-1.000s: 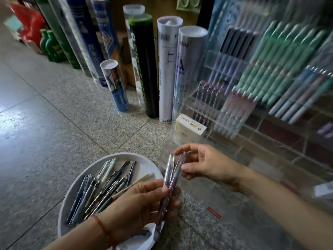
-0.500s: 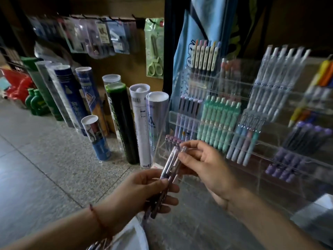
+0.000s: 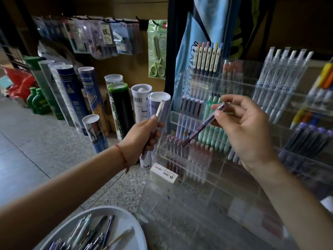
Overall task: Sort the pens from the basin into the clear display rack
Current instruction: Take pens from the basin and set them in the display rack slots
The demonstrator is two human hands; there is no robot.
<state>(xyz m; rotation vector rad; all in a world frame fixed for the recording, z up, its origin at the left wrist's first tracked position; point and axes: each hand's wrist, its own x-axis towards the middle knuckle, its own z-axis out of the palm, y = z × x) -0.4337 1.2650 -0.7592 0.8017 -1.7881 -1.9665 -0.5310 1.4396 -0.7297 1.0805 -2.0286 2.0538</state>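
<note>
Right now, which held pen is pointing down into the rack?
The purple pen pinched in the right hand: its tip slants down to the clear display rack's row of purple pens. The other pen, in the left hand, points upward.

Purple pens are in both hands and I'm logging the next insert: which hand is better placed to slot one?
Right. The right hand pinches a purple pen whose tip reaches the matching row in the clear rack; the left hand holds a second pen outside the rack.
</note>
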